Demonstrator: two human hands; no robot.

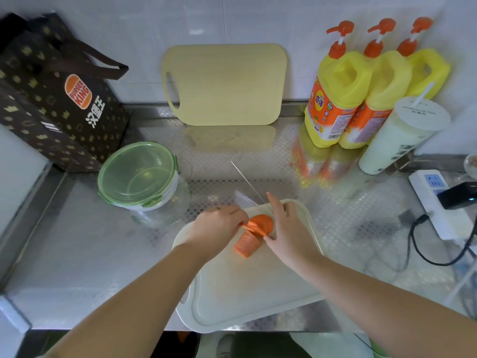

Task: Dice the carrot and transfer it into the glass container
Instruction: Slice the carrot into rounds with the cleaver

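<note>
An orange carrot lies on the far part of a white cutting board; a cut slab rests on the board and another piece stands above it. My left hand presses on the carrot's left side, fingers curled over it. My right hand grips a knife, whose thin blade runs away toward the upper left, edge down against the carrot's right side. The glass container, round with a green-rimmed lid on it, stands on the counter to the left of the board.
A yellow cutting board leans on the back wall. A brown Burger King bag stands far left. Three yellow pump bottles and a white lidded cup stand at back right. A power strip with cables lies right.
</note>
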